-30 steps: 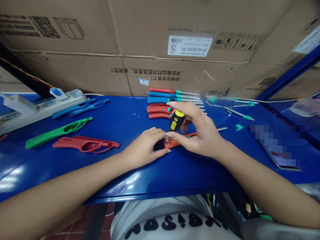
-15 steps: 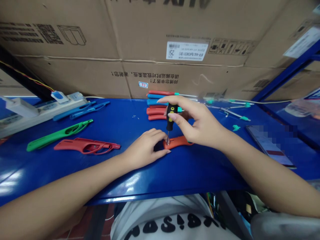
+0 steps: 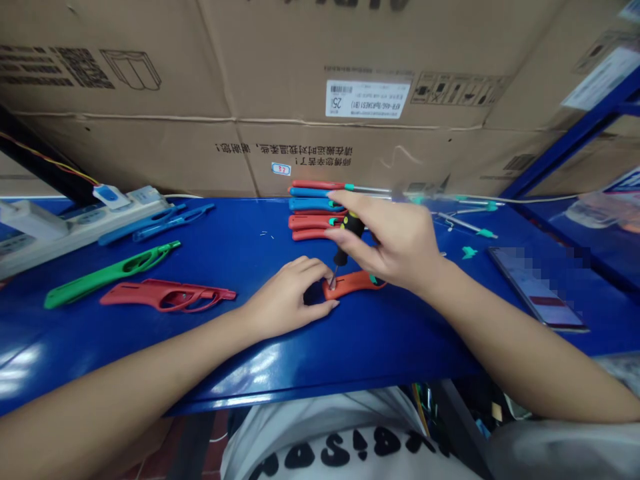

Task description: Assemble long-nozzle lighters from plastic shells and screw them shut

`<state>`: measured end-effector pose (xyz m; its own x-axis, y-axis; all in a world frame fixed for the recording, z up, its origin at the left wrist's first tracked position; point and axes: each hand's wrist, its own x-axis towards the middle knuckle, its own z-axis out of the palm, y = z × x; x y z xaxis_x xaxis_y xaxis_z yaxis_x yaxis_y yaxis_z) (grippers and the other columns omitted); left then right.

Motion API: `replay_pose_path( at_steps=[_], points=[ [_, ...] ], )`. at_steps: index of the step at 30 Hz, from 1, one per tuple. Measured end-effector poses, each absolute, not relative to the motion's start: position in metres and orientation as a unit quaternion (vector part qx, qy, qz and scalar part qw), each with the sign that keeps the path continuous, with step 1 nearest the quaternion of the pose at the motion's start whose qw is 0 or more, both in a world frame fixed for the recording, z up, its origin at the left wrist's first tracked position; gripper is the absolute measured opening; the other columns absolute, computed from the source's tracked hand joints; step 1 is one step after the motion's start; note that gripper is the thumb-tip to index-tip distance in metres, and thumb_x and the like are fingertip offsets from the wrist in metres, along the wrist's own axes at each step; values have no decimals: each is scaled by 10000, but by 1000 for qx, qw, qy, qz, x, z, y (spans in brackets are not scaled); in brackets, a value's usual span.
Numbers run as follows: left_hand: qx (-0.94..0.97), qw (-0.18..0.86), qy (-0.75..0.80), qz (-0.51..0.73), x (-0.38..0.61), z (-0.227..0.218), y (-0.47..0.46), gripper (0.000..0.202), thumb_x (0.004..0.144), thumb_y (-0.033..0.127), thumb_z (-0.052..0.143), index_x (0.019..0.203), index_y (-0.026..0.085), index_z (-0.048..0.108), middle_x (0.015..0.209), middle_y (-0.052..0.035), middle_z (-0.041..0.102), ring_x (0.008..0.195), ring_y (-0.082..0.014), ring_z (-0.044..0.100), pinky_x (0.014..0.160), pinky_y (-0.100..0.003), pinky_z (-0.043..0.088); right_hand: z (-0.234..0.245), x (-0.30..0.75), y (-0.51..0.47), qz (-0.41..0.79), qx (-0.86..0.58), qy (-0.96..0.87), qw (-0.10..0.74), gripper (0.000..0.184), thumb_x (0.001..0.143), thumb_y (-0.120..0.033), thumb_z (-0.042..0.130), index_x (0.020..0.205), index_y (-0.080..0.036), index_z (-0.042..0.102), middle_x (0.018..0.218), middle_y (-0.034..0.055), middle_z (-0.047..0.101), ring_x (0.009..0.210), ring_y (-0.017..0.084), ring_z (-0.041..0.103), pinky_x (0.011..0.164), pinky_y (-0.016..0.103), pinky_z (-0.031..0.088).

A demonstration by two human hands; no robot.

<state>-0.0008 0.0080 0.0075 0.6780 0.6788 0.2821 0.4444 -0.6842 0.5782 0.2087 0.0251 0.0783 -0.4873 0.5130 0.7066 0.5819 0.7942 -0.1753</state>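
My right hand (image 3: 407,243) grips a black and yellow screwdriver (image 3: 353,227), thumb and index finger around its handle. The tool leans with its top to the right, and its shaft points down at the near end of an orange lighter body (image 3: 353,284) lying on the blue table. Fingers of my left hand (image 3: 287,291) close about the left end of that orange lighter, steadying it against the tabletop. A bit of teal shows at the lighter's right part, partly hidden by my right hand.
Behind lie several red and blue lighters (image 3: 315,222) in a row. To the left are a green casing (image 3: 95,280), a red casing (image 3: 143,293), blue casings (image 3: 173,223) and a power strip (image 3: 85,220). A phone (image 3: 537,290) and metal tubes (image 3: 463,223) are at right; a cardboard box (image 3: 280,80) stands behind.
The screwdriver has tilted, its handle going over to the right as my right hand turned. My left hand stays on the orange lighter. The camera view has shifted slightly.
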Motion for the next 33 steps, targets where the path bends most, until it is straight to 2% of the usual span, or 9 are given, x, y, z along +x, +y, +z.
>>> replay_pose_path(
  at_steps=[3,8,10,13,15,18,23,28,33],
  points=[
    [885,238,314,249,-1,7,8,168,897,322,705,979,211,609,1012,-31,657,972,-221,598,908,-379,472,80,208,24,21,-285,-877,386,406,1071,-330,363,1397,-205,571,1192,74,743,1013,197,723,871,350,581],
    [885,233,308,261,0,5,8,140,895,256,686,995,203,604,1009,-31,662,982,-214,601,912,-373,470,80,209,27,-75,-273,-868,409,294,989,-386,581,1153,-179,711,1049,71,781,944,225,738,843,349,580],
    [884,234,306,264,0,5,9,140,895,260,687,991,202,604,996,-28,663,961,-208,602,899,-368,472,79,210,27,-99,-271,-864,412,311,1017,-330,507,1205,-168,695,1091,92,772,954,235,734,833,361,577],
    [884,246,302,260,0,5,9,120,902,265,683,975,206,610,992,-22,670,958,-203,605,898,-364,471,80,210,26,-21,-254,-882,396,388,1048,-235,370,1353,-195,607,1161,78,748,987,203,721,872,357,571],
    [883,248,303,259,0,5,9,117,895,251,687,973,207,612,990,-21,673,963,-204,606,899,-363,472,81,209,26,10,-254,-884,392,336,1049,-289,427,1309,-216,628,1102,54,756,933,183,720,859,336,572],
    [882,244,305,263,0,5,10,143,875,233,706,980,204,613,993,-25,676,972,-212,608,903,-368,475,81,209,25,-52,-264,-876,400,300,1002,-416,558,1150,-193,693,1023,63,757,921,205,713,841,335,565],
    [885,232,303,265,0,3,10,134,888,245,700,995,205,629,992,-17,680,948,-201,611,889,-355,473,82,207,24,-4,-241,-904,352,421,1085,-279,282,1412,-182,528,1236,83,701,1084,184,676,901,338,552],
    [884,238,303,265,0,3,10,141,879,239,703,993,205,627,1020,-26,686,995,-216,617,928,-376,471,80,208,28,-70,-261,-885,380,366,1014,-426,534,1234,-160,654,1137,94,742,1012,218,700,875,344,552],
    [886,229,303,266,0,1,11,142,887,257,696,1003,205,633,1030,-29,687,986,-217,626,921,-377,479,83,210,27,0,-215,-911,353,407,1076,-297,329,1404,-205,550,1259,82,701,1127,200,668,952,367,538]
  ],
)
